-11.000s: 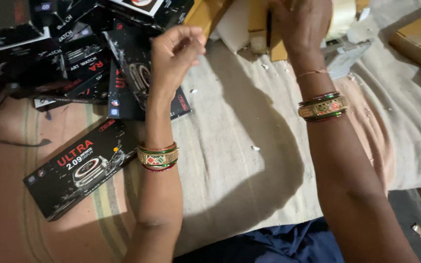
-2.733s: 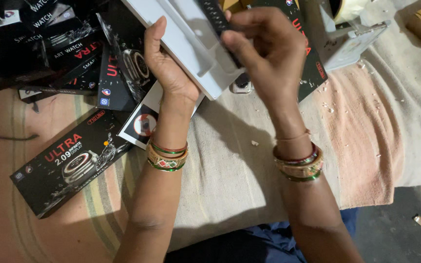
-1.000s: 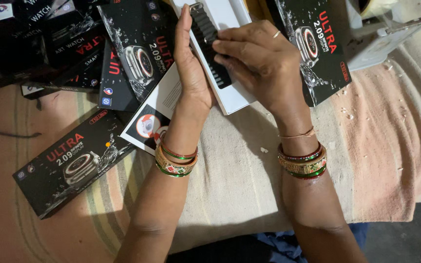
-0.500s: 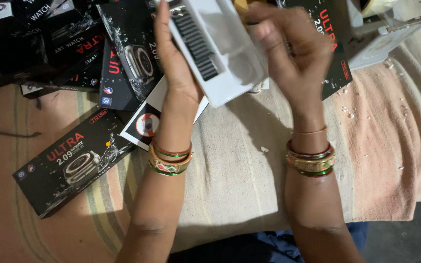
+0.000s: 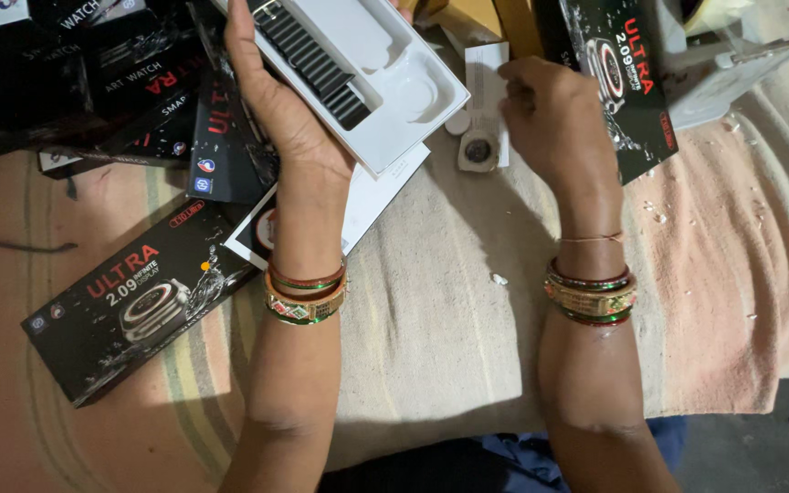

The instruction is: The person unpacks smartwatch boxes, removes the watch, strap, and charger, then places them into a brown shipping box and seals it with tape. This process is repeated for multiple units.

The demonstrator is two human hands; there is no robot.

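My left hand (image 5: 276, 110) holds up an open white plastic tray (image 5: 404, 91) by its near edge. A black ribbed watch strap (image 5: 308, 55) lies in the tray's long slot, and the round recess beside it is empty. My right hand (image 5: 554, 123) is lower, over the cloth, with its fingers curled at the right edge of a narrow white card (image 5: 484, 87). A small round puck (image 5: 478, 151) sits at that card's near end. Whether the fingers grip the card is unclear.
A long black watch box (image 5: 130, 306) lies at the lower left, and several more are piled at the upper left (image 5: 120, 82). Another black box (image 5: 618, 73) stands right of my right hand. A leaflet (image 5: 367, 196) lies under the tray on the beige cloth (image 5: 449, 319).
My right hand has left the tray and dropped down and right to the white card. The left hand has tilted the tray flatter, so its inside shows.
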